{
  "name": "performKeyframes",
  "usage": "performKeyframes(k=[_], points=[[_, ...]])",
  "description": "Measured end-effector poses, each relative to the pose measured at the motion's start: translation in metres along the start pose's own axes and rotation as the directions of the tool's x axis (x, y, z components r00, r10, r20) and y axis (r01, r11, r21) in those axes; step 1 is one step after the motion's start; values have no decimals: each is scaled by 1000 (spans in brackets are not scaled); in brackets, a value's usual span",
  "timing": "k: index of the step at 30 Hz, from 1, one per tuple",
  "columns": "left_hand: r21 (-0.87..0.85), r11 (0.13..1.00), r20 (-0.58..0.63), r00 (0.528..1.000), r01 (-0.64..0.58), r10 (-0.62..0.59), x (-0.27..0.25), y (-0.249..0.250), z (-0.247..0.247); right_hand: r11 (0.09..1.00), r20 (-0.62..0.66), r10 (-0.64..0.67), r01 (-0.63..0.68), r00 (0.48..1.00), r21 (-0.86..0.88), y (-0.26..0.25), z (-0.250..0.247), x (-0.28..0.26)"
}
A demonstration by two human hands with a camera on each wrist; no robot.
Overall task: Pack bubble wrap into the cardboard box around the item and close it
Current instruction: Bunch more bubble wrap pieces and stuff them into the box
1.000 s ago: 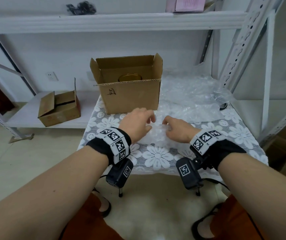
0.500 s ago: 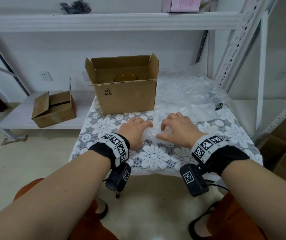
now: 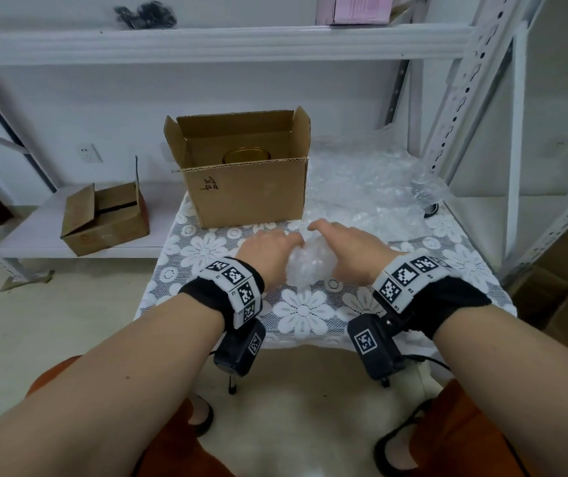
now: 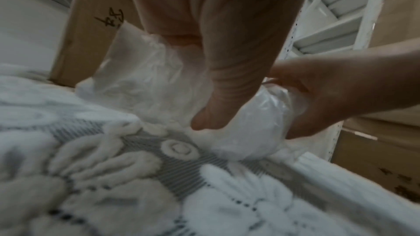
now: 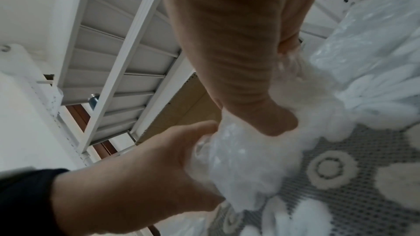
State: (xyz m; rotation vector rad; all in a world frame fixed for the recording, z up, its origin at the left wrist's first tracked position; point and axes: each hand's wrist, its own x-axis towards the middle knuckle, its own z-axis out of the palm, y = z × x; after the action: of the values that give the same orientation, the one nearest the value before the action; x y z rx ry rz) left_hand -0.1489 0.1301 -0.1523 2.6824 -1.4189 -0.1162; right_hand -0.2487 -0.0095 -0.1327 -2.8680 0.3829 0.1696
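Head view: both hands work one wad of bubble wrap (image 3: 309, 261) at the centre of the counter (image 3: 206, 249), on its white flowered lace cloth (image 3: 301, 313). Left hand (image 3: 268, 251) sits at 9 o'clock of the wad, fingers curled into it. Right hand (image 3: 351, 247) sits at 3 o'clock, fingers arched over the top and closed on the plastic. Both grip; the wad is squeezed between the palms and rests on the cloth.

Left wrist view: left thumb presses down into the wad (image 4: 159, 82); right hand (image 4: 329, 94) cups its far side.

Right wrist view: right thumb digs into the wad (image 5: 245, 164); left hand (image 5: 145, 173) holds the opposite side.

Cardboard box (image 3: 251, 194) stands at 12 o'clock of the hands, flaps up, a round gold-rimmed item (image 3: 246, 155) inside. Loose sheet of bubble wrap (image 3: 372, 187) lies at 2 o'clock, just beside the box.

Small second box (image 3: 105, 218) on the low shelf, 10 o'clock.
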Motion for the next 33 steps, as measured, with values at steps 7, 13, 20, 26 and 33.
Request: performKeyframes(k=[7,13,20,26,33], points=[[-394,915,43,996,86,-75,-5,-4,-16,889,9,42,-42,999,456,1,-7,4],[-762,632,19,980,144,-200,-1,-2,-29,556,-195,139,86,971,827,-4,-13,10],[-839,501,65,954,211,-294,5,-4,-25,303,18,40,-29,999,952,-22,-13,11],[-968,113,209,967,226,-149,-1,-12,-35,275,-31,73,10,997,961,-29,-14,18],[-983,-103,160,981,149,-109,-4,-27,-48,291,-88,12,81,996,953,-48,-28,28]])
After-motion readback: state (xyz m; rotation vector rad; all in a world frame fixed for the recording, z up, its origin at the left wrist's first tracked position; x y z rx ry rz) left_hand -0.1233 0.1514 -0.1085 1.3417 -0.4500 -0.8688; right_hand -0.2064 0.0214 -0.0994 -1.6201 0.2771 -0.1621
